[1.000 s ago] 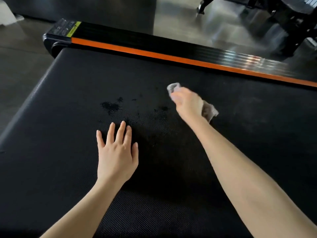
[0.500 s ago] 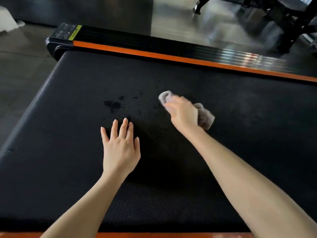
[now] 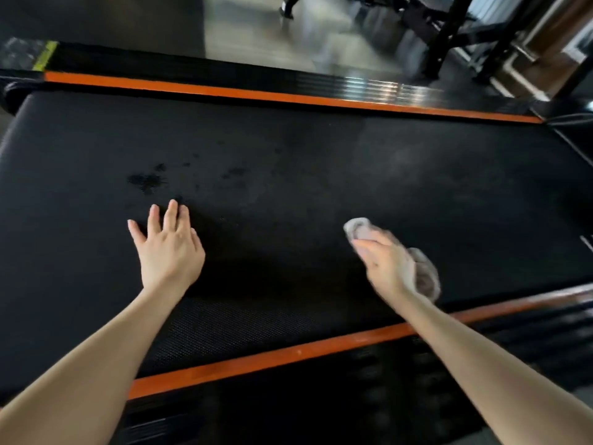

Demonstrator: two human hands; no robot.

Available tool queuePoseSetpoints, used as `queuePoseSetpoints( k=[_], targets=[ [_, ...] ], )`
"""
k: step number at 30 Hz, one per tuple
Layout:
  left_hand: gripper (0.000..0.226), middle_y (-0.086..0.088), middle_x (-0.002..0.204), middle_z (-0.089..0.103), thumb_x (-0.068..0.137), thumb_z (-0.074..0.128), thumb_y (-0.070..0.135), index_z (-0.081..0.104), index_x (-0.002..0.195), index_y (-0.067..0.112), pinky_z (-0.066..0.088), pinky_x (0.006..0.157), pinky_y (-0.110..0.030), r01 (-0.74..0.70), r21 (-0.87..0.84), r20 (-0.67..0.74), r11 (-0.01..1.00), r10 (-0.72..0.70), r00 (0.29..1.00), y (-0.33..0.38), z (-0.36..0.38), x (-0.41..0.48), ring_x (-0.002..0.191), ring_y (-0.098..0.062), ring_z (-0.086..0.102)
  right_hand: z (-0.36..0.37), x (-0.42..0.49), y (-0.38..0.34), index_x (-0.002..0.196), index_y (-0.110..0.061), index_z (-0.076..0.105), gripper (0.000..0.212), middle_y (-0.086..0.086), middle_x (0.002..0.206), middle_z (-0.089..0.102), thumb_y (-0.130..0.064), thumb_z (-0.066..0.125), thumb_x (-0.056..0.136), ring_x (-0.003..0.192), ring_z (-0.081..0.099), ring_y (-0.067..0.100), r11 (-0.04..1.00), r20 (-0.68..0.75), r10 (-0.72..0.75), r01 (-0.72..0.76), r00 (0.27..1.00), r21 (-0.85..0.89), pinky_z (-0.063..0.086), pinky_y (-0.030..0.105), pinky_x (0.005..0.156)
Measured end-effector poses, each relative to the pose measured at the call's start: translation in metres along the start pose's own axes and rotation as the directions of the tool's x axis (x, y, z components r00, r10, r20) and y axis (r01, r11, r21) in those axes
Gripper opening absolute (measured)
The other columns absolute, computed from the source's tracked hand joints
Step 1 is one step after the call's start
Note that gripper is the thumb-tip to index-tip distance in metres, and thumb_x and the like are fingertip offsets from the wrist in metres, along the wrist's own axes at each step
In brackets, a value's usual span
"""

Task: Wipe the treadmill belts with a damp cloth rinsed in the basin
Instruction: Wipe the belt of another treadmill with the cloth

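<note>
A black treadmill belt (image 3: 321,162) fills the middle of the head view, edged by orange side rails. My right hand (image 3: 385,268) holds a crumpled grey cloth (image 3: 425,277) against the belt near its near edge, with cloth showing beyond my fingertips and under the palm. My left hand (image 3: 167,245) lies flat on the belt, fingers straight and spread, to the left. Dark wet spots (image 3: 146,180) mark the belt just beyond my left fingers. The basin is out of view.
The far orange rail (image 3: 288,97) and near orange rail (image 3: 288,354) border the belt, with black ribbed foot strips beside them. Black gym equipment frames (image 3: 442,36) stand on the shiny floor at the back right.
My right hand has dragged the cloth from the belt's middle toward me and to the right. My left hand has stayed flat on the belt. The view has pulled back, showing the near rail.
</note>
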State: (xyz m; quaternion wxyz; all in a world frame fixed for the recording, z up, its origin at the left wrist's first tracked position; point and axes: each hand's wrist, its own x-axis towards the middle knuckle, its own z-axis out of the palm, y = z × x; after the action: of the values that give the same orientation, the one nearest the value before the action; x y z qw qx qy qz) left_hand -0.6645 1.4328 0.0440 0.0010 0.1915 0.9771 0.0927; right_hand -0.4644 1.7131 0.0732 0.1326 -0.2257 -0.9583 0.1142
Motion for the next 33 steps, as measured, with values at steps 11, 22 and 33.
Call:
queuePoseSetpoints(
  k=[11, 22, 33],
  targets=[
    [0.051, -0.004, 0.154, 0.027, 0.098, 0.031, 0.026, 0.032, 0.146, 0.009, 0.008, 0.113, -0.056, 0.006, 0.024, -0.026, 1.0, -0.006, 1.0, -0.007, 0.007, 0.004, 0.142, -0.028, 0.017, -0.003, 0.009, 0.041, 0.119, -0.038, 0.063, 0.032, -0.011, 0.134, 0.057, -0.021, 0.05, 0.096, 0.127, 0.05, 0.017, 0.925, 0.144, -0.377, 0.38, 0.915, 0.011, 0.03, 0.031, 0.108],
    [0.046, -0.012, 0.149, 0.036, 0.096, 0.043, 0.024, 0.045, 0.139, 0.008, 0.017, 0.109, -0.056, 0.049, 0.02, -0.042, 0.999, -0.048, 0.998, 0.001, 0.003, 0.015, 0.137, -0.036, 0.027, 0.043, 0.095, -0.037, 0.101, -0.028, 0.064, 0.025, -0.009, 0.126, 0.057, -0.01, 0.051, 0.09, 0.122, 0.046, 0.029, 0.978, 0.115, -0.209, 0.211, 0.971, -0.004, 0.04, 0.038, 0.093],
    [0.073, -0.016, 0.138, 0.048, 0.086, 0.014, 0.058, 0.053, 0.132, 0.015, 0.031, 0.105, -0.059, 0.045, 0.081, -0.14, 0.996, -0.034, 0.99, -0.039, -0.002, 0.025, 0.124, -0.043, 0.04, 0.079, 0.113, -0.113, 0.119, -0.02, 0.067, 0.03, 0.002, 0.145, 0.046, -0.01, 0.051, 0.096, 0.139, 0.031, 0.033, 0.852, 0.208, -0.514, 0.467, 0.832, 0.236, 0.027, 0.047, 0.11]
  ],
)
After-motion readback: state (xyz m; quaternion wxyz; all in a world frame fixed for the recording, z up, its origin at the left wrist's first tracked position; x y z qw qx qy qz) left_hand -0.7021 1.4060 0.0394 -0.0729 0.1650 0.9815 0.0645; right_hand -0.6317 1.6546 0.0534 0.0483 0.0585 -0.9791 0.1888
